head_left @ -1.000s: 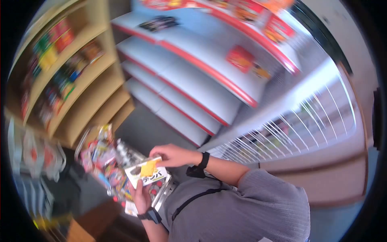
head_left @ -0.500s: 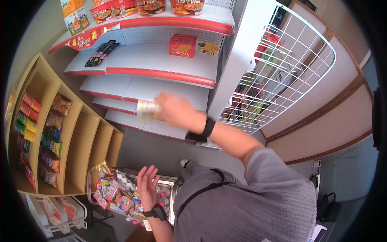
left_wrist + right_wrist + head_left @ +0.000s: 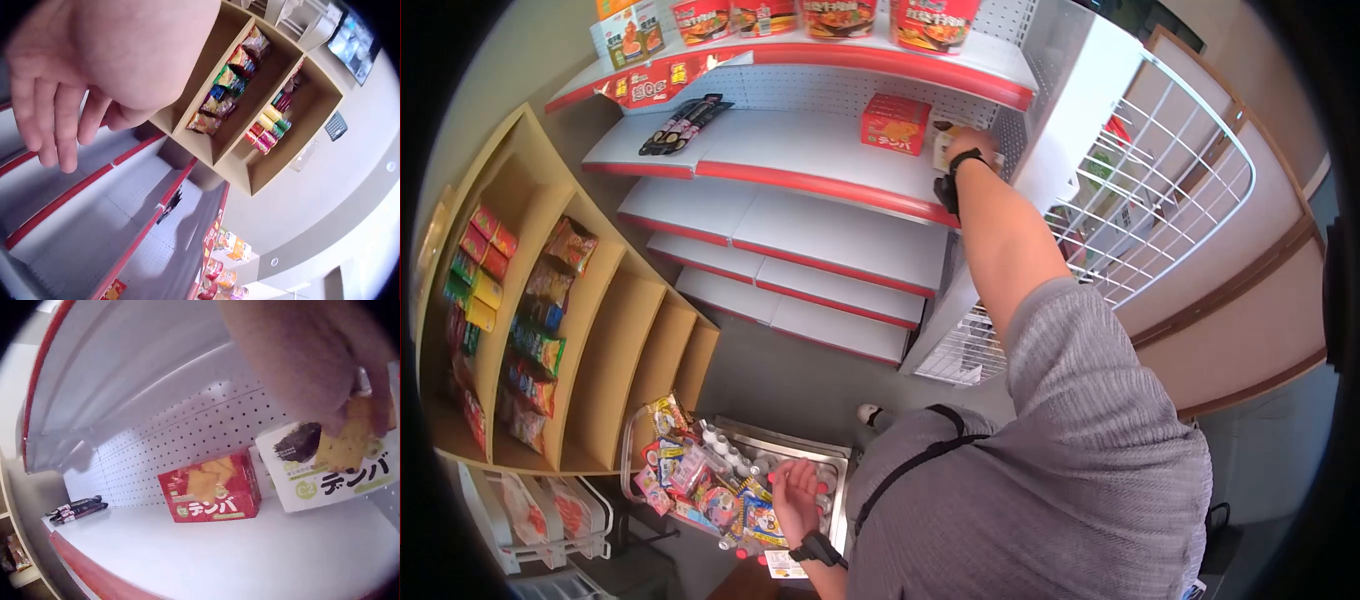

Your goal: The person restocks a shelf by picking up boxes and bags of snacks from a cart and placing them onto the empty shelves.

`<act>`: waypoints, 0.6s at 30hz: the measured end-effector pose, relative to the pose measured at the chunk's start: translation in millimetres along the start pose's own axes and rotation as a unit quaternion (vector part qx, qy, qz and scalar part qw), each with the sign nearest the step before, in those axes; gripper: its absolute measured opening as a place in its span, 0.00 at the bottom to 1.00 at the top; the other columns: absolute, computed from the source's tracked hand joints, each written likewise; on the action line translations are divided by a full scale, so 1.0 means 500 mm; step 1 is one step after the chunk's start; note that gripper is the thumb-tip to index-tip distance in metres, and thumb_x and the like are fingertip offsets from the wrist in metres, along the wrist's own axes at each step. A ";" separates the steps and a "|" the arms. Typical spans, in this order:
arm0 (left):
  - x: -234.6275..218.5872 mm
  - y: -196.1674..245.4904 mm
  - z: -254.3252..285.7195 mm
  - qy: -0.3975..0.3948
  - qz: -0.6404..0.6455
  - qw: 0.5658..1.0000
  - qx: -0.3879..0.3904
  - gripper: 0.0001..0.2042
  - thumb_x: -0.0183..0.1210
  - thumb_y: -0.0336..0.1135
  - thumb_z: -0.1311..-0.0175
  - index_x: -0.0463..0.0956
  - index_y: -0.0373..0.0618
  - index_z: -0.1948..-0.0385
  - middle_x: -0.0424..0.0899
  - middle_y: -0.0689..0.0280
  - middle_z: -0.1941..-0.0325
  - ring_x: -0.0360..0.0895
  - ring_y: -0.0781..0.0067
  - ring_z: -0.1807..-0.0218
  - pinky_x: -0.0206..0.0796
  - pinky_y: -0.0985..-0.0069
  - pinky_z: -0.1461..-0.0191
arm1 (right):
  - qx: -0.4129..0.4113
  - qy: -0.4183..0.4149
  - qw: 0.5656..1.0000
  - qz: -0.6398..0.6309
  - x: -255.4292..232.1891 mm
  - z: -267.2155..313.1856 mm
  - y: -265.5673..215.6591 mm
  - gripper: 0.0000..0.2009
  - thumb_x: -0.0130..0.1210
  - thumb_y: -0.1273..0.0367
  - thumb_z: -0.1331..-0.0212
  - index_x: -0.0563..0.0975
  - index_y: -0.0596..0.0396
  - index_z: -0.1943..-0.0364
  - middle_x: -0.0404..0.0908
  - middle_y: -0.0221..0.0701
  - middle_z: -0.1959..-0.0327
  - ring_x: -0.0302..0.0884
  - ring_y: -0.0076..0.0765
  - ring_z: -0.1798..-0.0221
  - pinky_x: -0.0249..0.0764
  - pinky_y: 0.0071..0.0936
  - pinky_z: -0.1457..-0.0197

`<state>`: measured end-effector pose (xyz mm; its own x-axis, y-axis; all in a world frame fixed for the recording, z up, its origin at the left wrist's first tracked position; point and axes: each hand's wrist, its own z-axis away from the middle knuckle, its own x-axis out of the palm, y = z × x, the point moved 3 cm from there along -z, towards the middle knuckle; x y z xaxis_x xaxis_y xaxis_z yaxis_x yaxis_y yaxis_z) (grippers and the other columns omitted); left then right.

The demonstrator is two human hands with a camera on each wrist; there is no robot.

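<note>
At the right end of a shelf, my right hand [image 3: 970, 146] grips a white cracker box. The right wrist view shows this hand [image 3: 306, 356] over the top of the white box [image 3: 306, 487], which tilts slightly above the shelf surface. Beside it stands a red cracker box [image 3: 211, 497], also in the head view [image 3: 893, 126]; part of another pale box shows behind. My left hand [image 3: 797, 497], fingers loosely extended and holding nothing, hovers over the near side of the loaded cart [image 3: 836, 520]. In the left wrist view the left hand [image 3: 106, 69] is empty.
Dark packets [image 3: 685, 124] lie on the same shelf's left part; noodle tubs [image 3: 838, 16] stand above. A white wire rack [image 3: 1190, 200] borders the right side. Wooden shelves [image 3: 615, 330] with snacks stand left. Bottles and snack bags fill the cart.
My right hand has carried the white box from over the cart up and right to the shelf. My left hand has let go of it and stays low, now slightly lower and to the right.
</note>
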<state>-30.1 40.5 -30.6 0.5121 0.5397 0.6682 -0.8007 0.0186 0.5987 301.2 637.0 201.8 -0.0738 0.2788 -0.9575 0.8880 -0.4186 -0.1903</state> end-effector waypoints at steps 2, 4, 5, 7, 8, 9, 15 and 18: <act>-0.033 0.006 0.006 0.037 0.009 0.999 0.013 0.19 0.53 0.48 0.25 0.73 0.44 0.44 0.82 0.58 0.43 0.78 0.64 0.41 0.70 0.71 0.39 | 0.053 -0.024 0.996 -0.067 -0.037 0.014 0.001 0.20 0.52 0.60 0.31 0.77 0.45 0.37 0.67 0.40 0.30 0.62 0.51 0.26 0.74 0.56 0.35; -0.056 0.010 0.010 0.054 0.000 0.998 0.023 0.18 0.53 0.48 0.25 0.74 0.46 0.45 0.83 0.60 0.44 0.78 0.65 0.42 0.70 0.70 0.40 | 0.022 -0.006 0.999 -0.037 0.003 -0.030 -0.007 0.19 0.52 0.60 0.31 0.77 0.44 0.38 0.68 0.39 0.31 0.63 0.49 0.27 0.74 0.58 0.36; -0.074 0.009 0.015 0.072 0.008 0.997 0.023 0.18 0.53 0.49 0.25 0.74 0.47 0.45 0.83 0.60 0.44 0.79 0.65 0.43 0.70 0.69 0.40 | -0.005 0.009 1.000 -0.003 0.018 -0.045 -0.011 0.19 0.52 0.60 0.31 0.77 0.44 0.38 0.69 0.37 0.32 0.64 0.48 0.28 0.75 0.61 0.37; -0.084 0.010 0.018 0.109 0.018 0.994 0.022 0.17 0.53 0.49 0.25 0.75 0.47 0.47 0.83 0.60 0.45 0.80 0.64 0.44 0.70 0.69 0.41 | -0.010 0.014 1.000 -0.019 0.042 -0.072 -0.017 0.19 0.52 0.61 0.32 0.76 0.46 0.38 0.69 0.40 0.33 0.64 0.51 0.28 0.76 0.53 0.36; -0.080 0.014 0.021 0.110 0.018 0.994 0.024 0.17 0.53 0.49 0.25 0.75 0.47 0.47 0.83 0.60 0.45 0.80 0.64 0.44 0.70 0.69 0.41 | -0.012 0.015 0.999 -0.034 0.054 -0.079 -0.019 0.19 0.52 0.62 0.32 0.74 0.48 0.38 0.69 0.42 0.33 0.64 0.54 0.28 0.77 0.46 0.34; -0.076 0.018 0.021 0.110 0.020 0.993 0.021 0.17 0.53 0.49 0.25 0.75 0.47 0.47 0.84 0.60 0.45 0.80 0.64 0.44 0.70 0.69 0.41 | -0.015 0.013 0.999 -0.032 0.064 -0.089 -0.020 0.20 0.54 0.63 0.33 0.73 0.48 0.38 0.70 0.42 0.35 0.65 0.54 0.29 0.78 0.47 0.36; -0.066 0.017 0.001 0.101 0.011 0.995 0.020 0.17 0.53 0.49 0.26 0.74 0.47 0.47 0.83 0.60 0.45 0.79 0.64 0.44 0.69 0.69 0.41 | -0.047 0.089 0.993 -0.067 0.115 -0.127 -0.013 0.16 0.45 0.63 0.27 0.73 0.46 0.39 0.68 0.40 0.34 0.65 0.48 0.29 0.76 0.50 0.37; -0.048 0.020 -0.002 0.116 0.013 0.993 0.015 0.17 0.53 0.49 0.26 0.74 0.47 0.47 0.83 0.61 0.47 0.79 0.65 0.45 0.69 0.68 0.41 | -0.052 0.154 0.982 -0.091 0.185 -0.178 0.004 0.17 0.50 0.65 0.31 0.73 0.48 0.40 0.67 0.42 0.35 0.65 0.51 0.30 0.76 0.50 0.37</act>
<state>-50.6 28.5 -41.1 0.4029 0.7192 0.5660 -0.8011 -0.0219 0.5981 336.6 738.9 132.2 -0.1086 0.5960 -0.7956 0.9156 -0.2518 -0.3136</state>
